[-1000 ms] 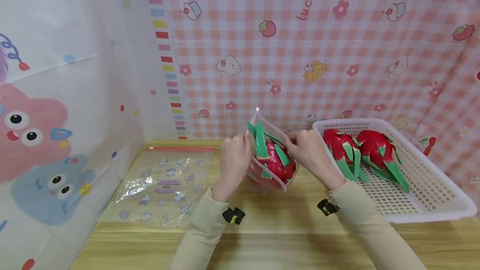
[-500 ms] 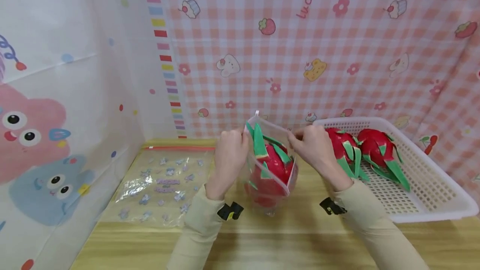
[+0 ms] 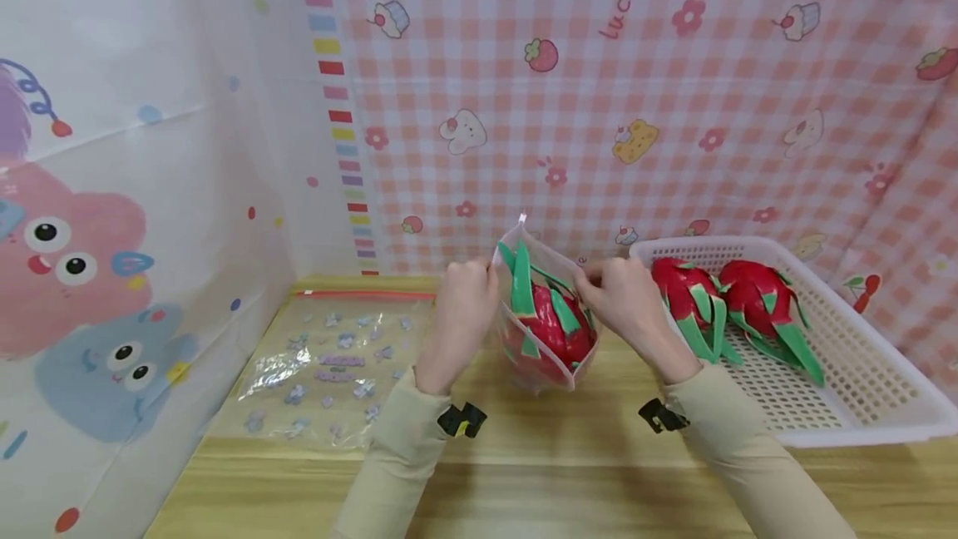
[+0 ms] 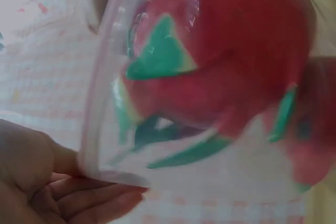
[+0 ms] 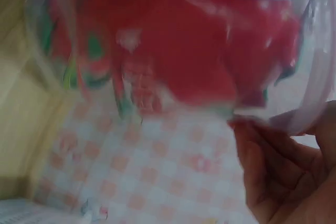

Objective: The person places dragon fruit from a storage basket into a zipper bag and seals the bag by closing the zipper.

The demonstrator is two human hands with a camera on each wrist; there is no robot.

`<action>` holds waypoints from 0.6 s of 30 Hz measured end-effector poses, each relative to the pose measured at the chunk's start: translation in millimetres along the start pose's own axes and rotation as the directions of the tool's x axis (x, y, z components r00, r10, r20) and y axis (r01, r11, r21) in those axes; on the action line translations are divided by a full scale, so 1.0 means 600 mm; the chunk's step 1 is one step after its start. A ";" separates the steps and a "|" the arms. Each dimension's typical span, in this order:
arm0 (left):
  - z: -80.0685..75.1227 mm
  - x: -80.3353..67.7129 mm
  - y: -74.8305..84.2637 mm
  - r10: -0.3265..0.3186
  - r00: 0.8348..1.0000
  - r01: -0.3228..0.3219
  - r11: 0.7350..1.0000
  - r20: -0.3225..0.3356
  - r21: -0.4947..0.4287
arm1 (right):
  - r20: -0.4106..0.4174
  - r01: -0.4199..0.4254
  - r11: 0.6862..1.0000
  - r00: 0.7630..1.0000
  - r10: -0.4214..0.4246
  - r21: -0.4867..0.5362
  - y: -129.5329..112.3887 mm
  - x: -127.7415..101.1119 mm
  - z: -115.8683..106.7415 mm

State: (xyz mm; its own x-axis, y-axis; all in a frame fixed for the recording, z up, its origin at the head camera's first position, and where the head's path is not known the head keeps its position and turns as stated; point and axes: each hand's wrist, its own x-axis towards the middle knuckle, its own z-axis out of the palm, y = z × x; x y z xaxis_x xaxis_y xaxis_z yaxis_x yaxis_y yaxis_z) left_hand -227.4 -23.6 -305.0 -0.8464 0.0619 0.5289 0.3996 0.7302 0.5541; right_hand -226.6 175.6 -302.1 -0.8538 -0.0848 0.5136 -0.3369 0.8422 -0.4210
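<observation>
Left hand (image 3: 464, 302), right hand (image 3: 627, 304), mid-frame: each pinching bag (image 3: 518, 368), red fruit (image 3: 549, 324) inside; I judge even tension best.

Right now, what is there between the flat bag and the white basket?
In the head view, the left hand, the right hand and the open bag they hold, with red fruit inside, are between them.

I hold a clear zip bag (image 3: 550, 259) near frame centre: mouth open, facing up, pale rim spread. Inside, a glossy red dragon fruit (image 3: 550, 325), green leaf flaps reaching up toward the opening.
</observation>
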 end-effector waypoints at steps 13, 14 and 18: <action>0.027 -0.057 0.000 -0.017 0.999 0.015 0.999 -0.034 -0.035 | 0.046 -0.167 0.977 0.986 0.162 0.135 0.020 0.003 0.017; 0.026 -0.073 0.006 -0.034 0.999 0.034 0.999 -0.023 -0.009 | 0.048 -0.178 0.974 0.984 0.173 0.140 0.019 0.003 0.017; 0.037 -0.138 0.032 -0.055 0.997 0.050 0.995 0.060 0.081 | 0.052 -0.217 0.964 0.976 0.212 0.152 0.018 0.004 0.015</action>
State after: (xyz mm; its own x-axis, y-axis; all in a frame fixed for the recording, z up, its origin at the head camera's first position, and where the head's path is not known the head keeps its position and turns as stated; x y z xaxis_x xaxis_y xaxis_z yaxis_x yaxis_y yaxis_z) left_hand -157.5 0.3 -352.8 -0.8867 0.0618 0.4582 0.3267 0.7850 0.5264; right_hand -235.9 179.5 -311.9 -0.9252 0.0682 0.3734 -0.1996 0.7493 -0.6314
